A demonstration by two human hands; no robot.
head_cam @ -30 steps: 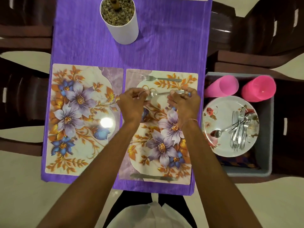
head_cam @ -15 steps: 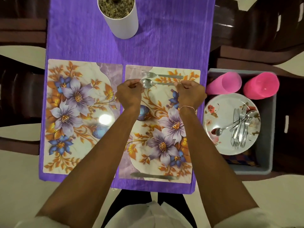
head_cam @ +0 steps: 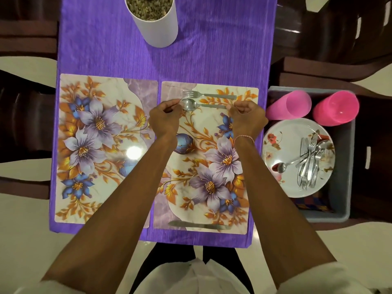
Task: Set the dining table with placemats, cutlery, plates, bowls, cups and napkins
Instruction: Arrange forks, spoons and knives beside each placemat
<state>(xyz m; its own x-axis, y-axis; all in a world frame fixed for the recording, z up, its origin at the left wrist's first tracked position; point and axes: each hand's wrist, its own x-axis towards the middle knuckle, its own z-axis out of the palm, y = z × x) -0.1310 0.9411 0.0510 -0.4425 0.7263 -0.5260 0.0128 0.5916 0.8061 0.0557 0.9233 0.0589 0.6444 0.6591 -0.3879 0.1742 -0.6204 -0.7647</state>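
Two floral placemats lie side by side on the purple tablecloth (head_cam: 212, 49): the left placemat (head_cam: 101, 145) is bare, the right placemat (head_cam: 212, 166) carries cutlery. A fork (head_cam: 209, 95) lies along its far edge and a knife (head_cam: 197, 225) along its near edge. Just below the fork lies a spoon (head_cam: 197, 105). My left hand (head_cam: 166, 117) pinches the spoon at its bowl end. My right hand (head_cam: 247, 118) pinches the tip of its handle. Both hands have curled fingers.
A grey bin (head_cam: 343, 177) stands on a chair at the right, holding two pink cups (head_cam: 288, 105) (head_cam: 336, 108), a floral plate (head_cam: 282, 149) with several pieces of cutlery (head_cam: 309, 164), and folded cloth beneath. A white pot (head_cam: 157, 26) of pebbles stands far on the table. Dark chairs surround it.
Both hands carried the spoon away from me and brought it down next to the fork. Over the last half second they have barely moved.
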